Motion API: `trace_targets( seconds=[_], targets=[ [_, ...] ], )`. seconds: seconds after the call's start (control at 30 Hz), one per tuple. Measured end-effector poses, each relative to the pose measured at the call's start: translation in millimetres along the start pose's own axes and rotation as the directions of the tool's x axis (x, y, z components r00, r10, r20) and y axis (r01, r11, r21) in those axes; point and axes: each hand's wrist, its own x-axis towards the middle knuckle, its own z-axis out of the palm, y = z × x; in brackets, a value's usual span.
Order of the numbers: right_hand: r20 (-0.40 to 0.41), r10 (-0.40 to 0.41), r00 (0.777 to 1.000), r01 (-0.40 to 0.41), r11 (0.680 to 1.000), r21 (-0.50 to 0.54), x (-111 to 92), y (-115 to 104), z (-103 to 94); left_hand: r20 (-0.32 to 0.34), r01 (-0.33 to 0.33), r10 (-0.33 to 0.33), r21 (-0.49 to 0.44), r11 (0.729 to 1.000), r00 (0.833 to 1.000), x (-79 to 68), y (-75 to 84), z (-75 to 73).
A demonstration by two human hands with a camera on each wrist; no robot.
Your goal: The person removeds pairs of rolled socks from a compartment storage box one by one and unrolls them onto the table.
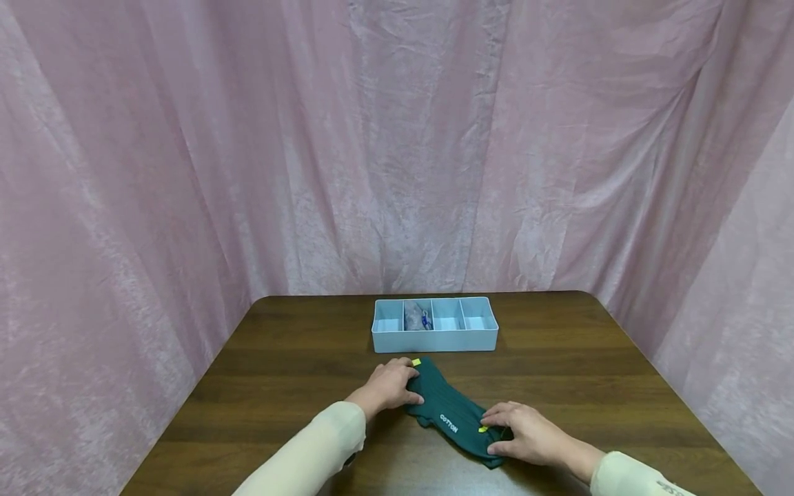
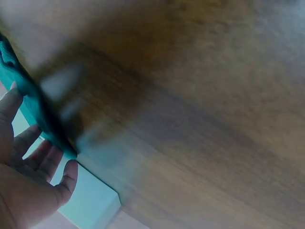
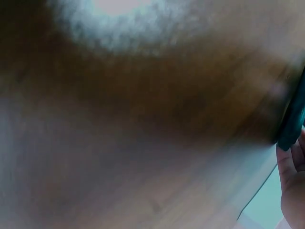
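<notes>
A dark green ribbed sock (image 1: 455, 410) with white "COTTON" lettering lies slantwise on the wooden table, a yellow patch near each end. My left hand (image 1: 389, 386) touches its far left end, fingers spread and thumb on the fabric. In the left wrist view, the fingers of that hand (image 2: 35, 167) reach along the green cloth (image 2: 33, 100). My right hand (image 1: 527, 434) rests at the near right end, fingertips beside the yellow patch and thumb at the edge. Only part of the right hand (image 3: 293, 186) shows in the right wrist view, right at the sock's end (image 3: 291, 126).
Behind the sock stands a light blue divided box (image 1: 434, 341). Its second compartment from the left holds a grey bundle (image 1: 414, 317) with a blue detail. Pink curtains (image 1: 422, 151) hang beyond the table's back edge.
</notes>
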Motion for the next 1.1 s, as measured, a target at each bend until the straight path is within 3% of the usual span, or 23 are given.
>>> trace_targets(
  seconds=[0.43,0.6,0.73,1.0,1.1],
  targets=[
    [-0.046,-0.027,0.999,0.029,0.999,0.039,1.4,-7.8,6.4,0.088,-0.003,0.004,-0.004,1.0,0.996,16.2,3.9,-3.5],
    [-0.015,-0.005,1.0,0.006,0.998,0.068,3.0,-14.1,7.6,0.11,-0.013,0.013,0.004,1.0,0.994,20.4,6.6,-3.0],
    [0.012,0.02,1.0,-0.021,0.996,0.088,5.6,-19.8,7.8,0.083,-0.029,0.027,0.022,0.999,0.996,21.9,10.0,-0.9],
    [0.025,-0.01,1.0,0.006,0.989,0.151,8.7,-26.7,7.5,-0.064,-0.042,0.049,0.101,0.994,0.997,19.1,15.4,4.6],
    [0.001,0.001,1.0,-0.001,0.989,0.151,11.2,-26.7,3.5,-0.064,-0.072,0.075,0.054,0.996,0.995,15.5,14.1,3.6]
  ],
)
